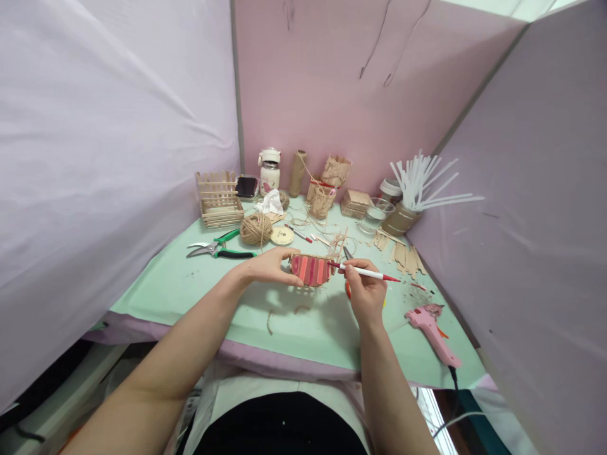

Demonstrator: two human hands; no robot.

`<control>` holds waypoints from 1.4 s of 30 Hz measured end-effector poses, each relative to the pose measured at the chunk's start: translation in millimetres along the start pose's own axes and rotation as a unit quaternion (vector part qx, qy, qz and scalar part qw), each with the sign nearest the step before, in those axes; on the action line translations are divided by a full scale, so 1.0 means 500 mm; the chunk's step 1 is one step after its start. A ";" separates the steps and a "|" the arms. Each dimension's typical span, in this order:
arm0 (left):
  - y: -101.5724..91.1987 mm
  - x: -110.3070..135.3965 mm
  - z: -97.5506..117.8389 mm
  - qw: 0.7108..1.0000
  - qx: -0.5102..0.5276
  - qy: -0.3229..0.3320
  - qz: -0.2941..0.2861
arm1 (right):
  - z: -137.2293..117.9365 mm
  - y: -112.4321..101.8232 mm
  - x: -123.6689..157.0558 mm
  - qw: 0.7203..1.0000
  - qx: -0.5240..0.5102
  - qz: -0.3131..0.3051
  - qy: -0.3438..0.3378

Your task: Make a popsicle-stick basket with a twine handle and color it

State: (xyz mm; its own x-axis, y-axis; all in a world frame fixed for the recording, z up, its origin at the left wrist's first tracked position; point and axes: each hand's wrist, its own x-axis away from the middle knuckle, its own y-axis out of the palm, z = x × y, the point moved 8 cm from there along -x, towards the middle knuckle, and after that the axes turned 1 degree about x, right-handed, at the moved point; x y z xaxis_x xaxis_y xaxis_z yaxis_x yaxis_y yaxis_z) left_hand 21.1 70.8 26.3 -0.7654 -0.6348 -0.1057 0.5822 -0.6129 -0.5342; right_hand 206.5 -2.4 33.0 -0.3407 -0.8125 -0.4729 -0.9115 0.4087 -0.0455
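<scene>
My left hand (274, 266) grips the left side of a small half-round piece (310, 270) striped in pinks and dark reds, made of strips side by side. It is held above the green tabletop. My right hand (366, 287) is closed round a white marker (367, 272) with a pink-red end, and its dark tip meets the piece's right edge. Partly hidden behind the right hand are scissors (348, 291) with orange handles. Short bits of twine (270, 322) lie on the table below the piece.
Pruning shears (220, 249), a twine ball (256, 229) and a stick-built rack (220, 208) are on the left. At right sit a pink glue gun (434, 332), wooden sticks (408, 259), a water cup (374, 218) and a holder of white glue sticks (417, 183). Fabric walls enclose the table.
</scene>
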 end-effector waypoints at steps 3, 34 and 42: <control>-0.001 0.000 0.001 1.000 -0.002 0.006 0.003 | -0.002 -0.001 -0.001 1.000 -0.003 0.006 -0.003; -0.001 0.000 0.003 1.000 -0.006 0.003 0.002 | -0.001 -0.009 -0.001 1.000 0.002 0.017 -0.001; -0.001 -0.001 0.005 1.000 -0.002 0.009 0.004 | -0.003 -0.007 0.000 1.000 0.003 0.020 0.000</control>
State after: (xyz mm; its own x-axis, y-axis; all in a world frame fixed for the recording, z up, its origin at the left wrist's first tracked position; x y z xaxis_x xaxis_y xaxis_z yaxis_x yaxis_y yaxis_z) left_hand 21.8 70.3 28.8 -0.7654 -0.6310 -0.1261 0.5874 -0.6052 -0.5372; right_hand 209.2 -4.6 34.6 -0.3767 -0.7951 -0.4753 -0.8957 0.4435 -0.0319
